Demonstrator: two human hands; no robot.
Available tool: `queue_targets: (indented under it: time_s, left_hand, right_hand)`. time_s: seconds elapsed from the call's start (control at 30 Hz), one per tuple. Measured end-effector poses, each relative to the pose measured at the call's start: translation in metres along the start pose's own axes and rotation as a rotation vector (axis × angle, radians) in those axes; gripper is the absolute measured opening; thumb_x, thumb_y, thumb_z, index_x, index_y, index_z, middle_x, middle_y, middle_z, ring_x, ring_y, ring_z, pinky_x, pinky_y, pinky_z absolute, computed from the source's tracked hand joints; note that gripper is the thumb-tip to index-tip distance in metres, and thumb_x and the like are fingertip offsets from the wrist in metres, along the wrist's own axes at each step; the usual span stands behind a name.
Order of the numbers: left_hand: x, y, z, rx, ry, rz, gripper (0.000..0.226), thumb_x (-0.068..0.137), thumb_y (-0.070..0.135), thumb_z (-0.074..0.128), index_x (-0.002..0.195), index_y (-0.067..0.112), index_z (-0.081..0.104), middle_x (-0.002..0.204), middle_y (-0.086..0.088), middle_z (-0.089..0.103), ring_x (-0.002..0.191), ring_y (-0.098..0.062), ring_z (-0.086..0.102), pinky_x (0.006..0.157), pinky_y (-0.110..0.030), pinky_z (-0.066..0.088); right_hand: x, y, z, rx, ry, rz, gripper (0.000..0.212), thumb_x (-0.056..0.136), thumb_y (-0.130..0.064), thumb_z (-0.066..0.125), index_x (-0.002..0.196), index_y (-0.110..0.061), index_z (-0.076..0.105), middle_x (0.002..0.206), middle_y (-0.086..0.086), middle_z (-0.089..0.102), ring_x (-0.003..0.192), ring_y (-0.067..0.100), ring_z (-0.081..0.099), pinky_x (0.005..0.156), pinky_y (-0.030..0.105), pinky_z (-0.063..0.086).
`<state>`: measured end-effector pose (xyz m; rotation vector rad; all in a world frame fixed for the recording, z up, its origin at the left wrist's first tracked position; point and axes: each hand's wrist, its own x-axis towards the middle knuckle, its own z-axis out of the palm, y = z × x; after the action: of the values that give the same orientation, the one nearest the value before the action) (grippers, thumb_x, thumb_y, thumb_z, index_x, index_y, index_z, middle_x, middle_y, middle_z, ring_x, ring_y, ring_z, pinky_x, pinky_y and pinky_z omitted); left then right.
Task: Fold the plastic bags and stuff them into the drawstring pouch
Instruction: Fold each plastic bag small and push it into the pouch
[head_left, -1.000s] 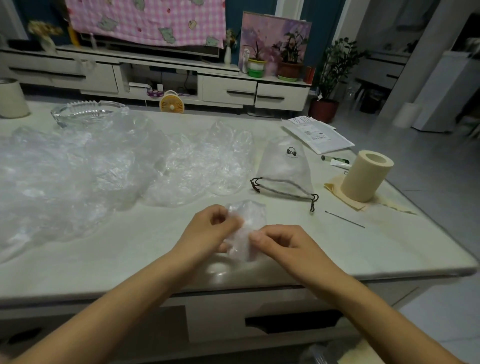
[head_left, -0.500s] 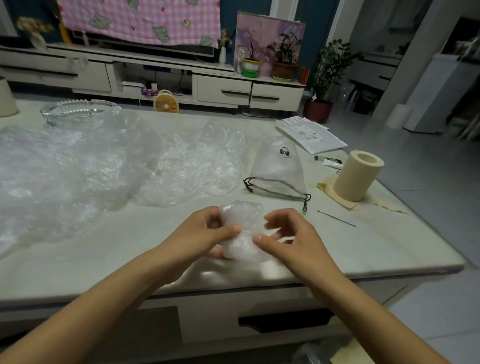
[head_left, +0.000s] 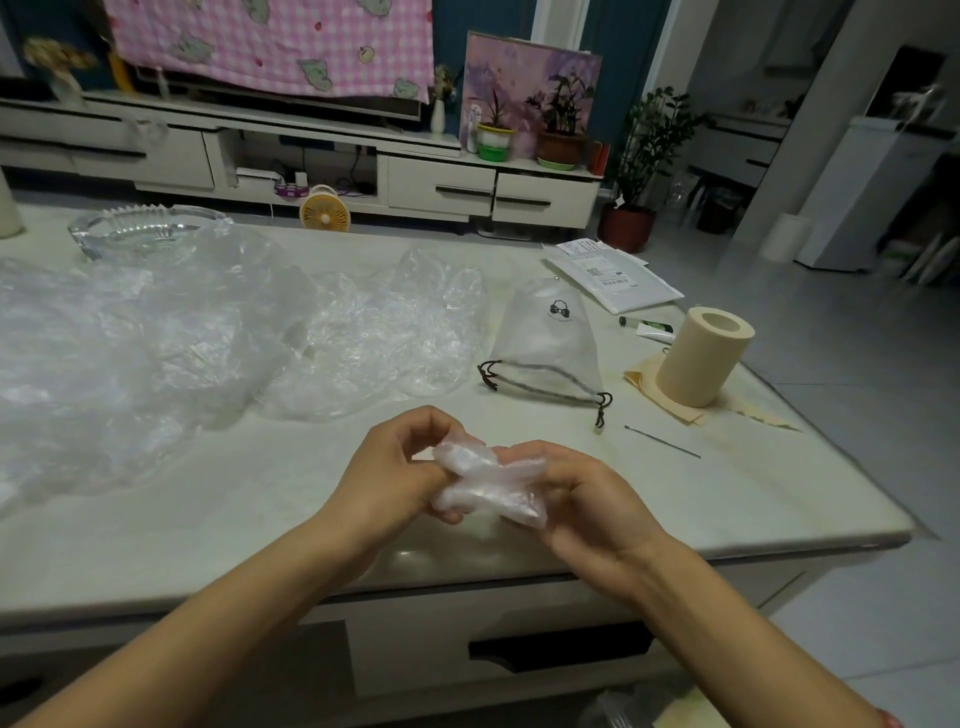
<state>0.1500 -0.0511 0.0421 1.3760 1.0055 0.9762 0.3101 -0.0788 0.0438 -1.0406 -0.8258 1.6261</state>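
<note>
While the bag (head_left: 485, 486) is bunched into a small wad over the counter's (head_left: 260, 493) near edge, both grips are clamped on it: the left hand (head_left: 395, 467) pinches its left end and the right hand (head_left: 587, 499) has curled fingers round its right end. The wad's long axis runs roughly left to right between them, and it's held just off the surface.

What matters for the next bit is that the pouch (head_left: 545, 332) sits straight ahead and a touch to the right, toward the far right part of the counter, well apart from the hands. It lies front to back with its mouth and drawstring (head_left: 540, 382) pointing at the near edge, so the opening faces the person. The right hand is the nearer one, so it's probably the one to carry the wad over while the left holds the mouth open.

The pouch is see-through and puffed up, but it's hard to tell whether anything's in it yet. Plenty of loose bags (head_left: 208, 332) are spread across the left half, so the job looks early on. A glass dish (head_left: 145, 231) at the far left edge looks empty.
</note>
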Motion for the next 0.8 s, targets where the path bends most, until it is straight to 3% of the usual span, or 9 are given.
queue_targets:
  time_s: [0.07, 0.17, 0.23, 0.3, 0.43, 0.57, 0.63, 0.73, 0.8]
  left_hand:
    - [0.001, 0.001, -0.001, 0.004, 0.01, 0.05, 0.024, 0.079, -0.014, 0.058, 0.066, 0.006, 0.059, 0.08, 0.001, 0.071, 0.057, -0.013, 0.062, 0.044, -0.021, 0.048]
    - [0.002, 0.0, -0.002, 0.051, -0.013, 0.116, 0.038, 0.079, -0.014, 0.057, 0.053, 0.014, 0.06, 0.08, 0.004, 0.069, 0.061, -0.014, 0.063, 0.045, -0.021, 0.046]
    - [0.002, -0.002, -0.002, 0.085, -0.036, 0.148, 0.043, 0.078, -0.013, 0.06, 0.049, 0.019, 0.061, 0.084, 0.004, 0.068, 0.065, -0.016, 0.063, 0.047, -0.02, 0.047]
    - [0.002, -0.003, -0.002, 0.131, -0.048, 0.165, 0.047, 0.076, -0.015, 0.057, 0.047, 0.021, 0.062, 0.085, 0.004, 0.066, 0.066, -0.014, 0.062, 0.048, -0.02, 0.047]
    - [0.002, -0.001, -0.003, 0.216, -0.087, 0.113, 0.046, 0.076, -0.018, 0.051, 0.052, 0.018, 0.066, 0.09, 0.004, 0.065, 0.073, -0.006, 0.062, 0.051, -0.019, 0.049]
    - [0.01, 0.001, -0.009, -0.095, -0.173, -0.161, 0.013, 0.077, 0.01, 0.061, 0.071, 0.007, 0.072, 0.088, -0.006, 0.068, 0.079, -0.017, 0.064, 0.062, -0.027, 0.054]
    - [0.01, 0.001, -0.007, -0.067, -0.15, -0.163, 0.008, 0.076, 0.015, 0.073, 0.075, 0.008, 0.071, 0.09, -0.008, 0.065, 0.076, -0.015, 0.063, 0.063, -0.025, 0.054]
    - [0.01, -0.002, 0.0, 0.221, -0.06, -0.04, 0.021, 0.08, -0.004, 0.063, 0.074, 0.015, 0.069, 0.092, -0.015, 0.065, 0.067, -0.013, 0.061, 0.064, -0.022, 0.051]
    - [0.011, -0.001, 0.001, 0.342, -0.068, 0.005, 0.027, 0.08, -0.002, 0.062, 0.072, 0.022, 0.07, 0.083, -0.021, 0.065, 0.066, -0.021, 0.055, 0.067, -0.029, 0.045]
  right_hand:
    - [0.0, -0.006, -0.001, 0.059, -0.034, 0.04, 0.027, 0.07, -0.008, 0.045, 0.06, -0.003, 0.07, 0.092, 0.017, 0.069, 0.091, 0.027, 0.062, 0.087, 0.035, 0.044]
    - [0.0, -0.01, -0.007, 0.009, -0.034, 0.138, 0.023, 0.078, -0.022, 0.057, 0.078, -0.002, 0.068, 0.095, 0.017, 0.066, 0.093, 0.03, 0.06, 0.086, 0.042, 0.05]
    - [-0.002, -0.01, -0.007, -0.054, -0.143, 0.236, 0.024, 0.082, -0.015, 0.063, 0.102, -0.001, 0.063, 0.106, 0.022, 0.065, 0.098, 0.032, 0.061, 0.086, 0.041, 0.053]
    - [-0.003, -0.009, -0.008, -0.156, -0.193, 0.295, 0.033, 0.083, -0.004, 0.063, 0.115, 0.0, 0.057, 0.1, 0.02, 0.067, 0.085, 0.026, 0.066, 0.073, 0.032, 0.057]
    - [0.002, -0.002, -0.007, -0.282, -0.079, 0.234, 0.023, 0.082, 0.01, 0.06, 0.103, 0.002, 0.055, 0.073, 0.012, 0.062, 0.06, 0.015, 0.06, 0.054, 0.019, 0.052]
    - [0.007, 0.002, -0.007, -0.262, 0.002, 0.15, 0.022, 0.082, 0.015, 0.056, 0.103, 0.006, 0.056, 0.065, 0.012, 0.058, 0.054, 0.014, 0.056, 0.052, 0.018, 0.05]
    - [0.007, 0.003, -0.007, -0.238, 0.038, 0.125, 0.025, 0.082, 0.014, 0.057, 0.106, 0.007, 0.055, 0.068, 0.012, 0.061, 0.057, 0.016, 0.058, 0.054, 0.02, 0.052]
    - [0.004, 0.001, -0.007, -0.308, 0.031, 0.128, 0.029, 0.083, -0.008, 0.066, 0.109, 0.0, 0.056, 0.082, 0.012, 0.066, 0.066, 0.02, 0.062, 0.056, 0.024, 0.049]
    - [0.004, -0.001, -0.01, -0.486, 0.057, 0.104, 0.029, 0.083, -0.027, 0.069, 0.103, -0.007, 0.06, 0.086, 0.009, 0.065, 0.071, 0.018, 0.061, 0.056, 0.023, 0.047]
